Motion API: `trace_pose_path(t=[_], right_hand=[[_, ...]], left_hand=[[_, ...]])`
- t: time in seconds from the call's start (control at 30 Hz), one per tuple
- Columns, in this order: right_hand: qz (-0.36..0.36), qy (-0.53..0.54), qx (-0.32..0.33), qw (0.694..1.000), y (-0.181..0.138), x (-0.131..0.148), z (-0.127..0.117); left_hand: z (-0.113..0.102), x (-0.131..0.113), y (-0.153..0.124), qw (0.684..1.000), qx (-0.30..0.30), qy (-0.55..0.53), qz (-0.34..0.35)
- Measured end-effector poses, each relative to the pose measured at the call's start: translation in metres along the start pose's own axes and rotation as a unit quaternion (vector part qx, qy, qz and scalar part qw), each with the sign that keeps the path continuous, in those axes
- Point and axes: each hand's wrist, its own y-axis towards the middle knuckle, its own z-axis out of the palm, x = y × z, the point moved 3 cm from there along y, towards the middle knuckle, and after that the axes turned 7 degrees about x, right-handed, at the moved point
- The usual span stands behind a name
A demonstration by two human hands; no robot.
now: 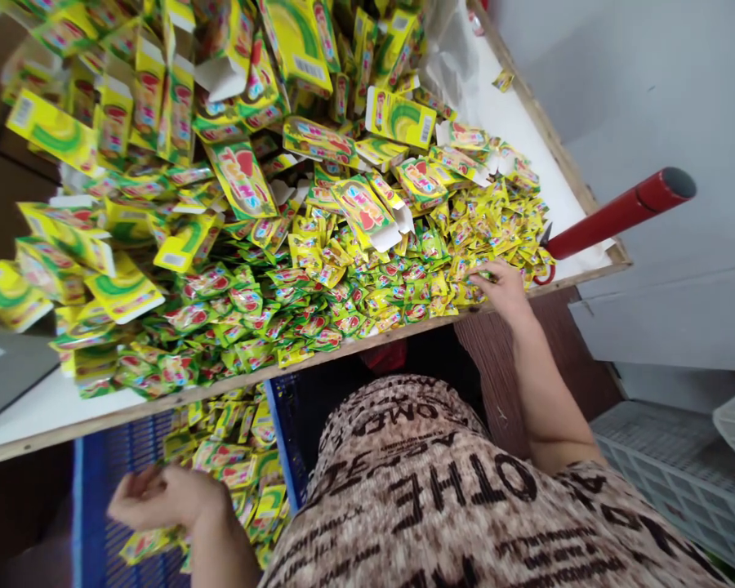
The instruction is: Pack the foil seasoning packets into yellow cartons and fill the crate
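My right hand (503,287) reaches over the table's front edge, its thumb and fingers a little apart and the tips among small yellow sachets (490,216). No lifted sachet shows in it. My left hand (167,495) is above a blue crate (95,490) below the table; its fingers look curled but are smeared by motion, so I cannot tell if they hold anything. Several yellow-green boxes (273,502) lie in that crate. Green sachets (245,306) are heaped along the front of the table, left of my right hand.
Behind the sachets rises a large pile of small cartons (300,49), some with open flaps. A red cylindrical handle (618,214) sticks out over the table's right corner. The table has a wooden rim (398,331). Pale plastic crates (667,457) stand at the lower right.
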Motion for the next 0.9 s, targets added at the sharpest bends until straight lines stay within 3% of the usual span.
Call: trace_pose_path(t=[0.03, 0.1, 0.13, 0.17, 0.23, 0.37, 0.43, 0.53, 0.6, 0.67, 0.73, 0.9], right_hand=[[-0.020, -0.025, 0.042, 0.999, 0.009, 0.001, -0.005], [-0.042, -0.084, 0.098, 0.991, 0.027, 0.002, -0.007], [-0.045, -0.114, 0.109, 0.986, 0.035, 0.001, -0.005], [-0.049, -0.147, 0.111, 0.982, 0.043, 0.001, -0.003], [-0.068, -0.211, 0.108, 0.969, 0.053, -0.001, 0.003], [-0.129, -0.281, 0.103, 0.945, 0.050, -0.004, 0.010], [-0.151, -0.274, 0.096, 0.945, 0.039, -0.007, 0.010], [-0.232, -0.250, 0.064, 0.938, 0.019, -0.017, 0.009], [-0.261, -0.256, 0.051, 0.929, 0.013, -0.031, 0.012], [-0.274, -0.261, 0.022, 0.925, 0.014, -0.046, 0.015], [-0.286, -0.275, 0.006, 0.918, 0.017, -0.056, 0.018], [-0.277, -0.246, 0.005, 0.929, 0.022, -0.054, 0.012]], left_hand=[[0.000, -0.007, 0.004, 0.994, -0.103, -0.006, 0.030], [0.007, -0.031, 0.000, 0.945, -0.294, -0.019, 0.143], [0.017, -0.048, -0.005, 0.918, -0.333, -0.013, 0.213], [0.029, -0.067, -0.011, 0.899, -0.332, 0.002, 0.286], [0.060, -0.112, -0.022, 0.877, -0.248, 0.062, 0.407], [0.117, -0.207, -0.032, 0.784, -0.051, 0.136, 0.604], [0.132, -0.253, -0.025, 0.746, -0.018, 0.167, 0.644], [0.140, -0.319, -0.012, 0.691, -0.016, 0.269, 0.671], [0.146, -0.353, -0.005, 0.629, 0.031, 0.357, 0.690], [0.152, -0.376, 0.002, 0.585, 0.075, 0.428, 0.685], [0.159, -0.388, 0.005, 0.562, 0.094, 0.464, 0.678], [0.170, -0.388, 0.000, 0.568, 0.062, 0.470, 0.673]])
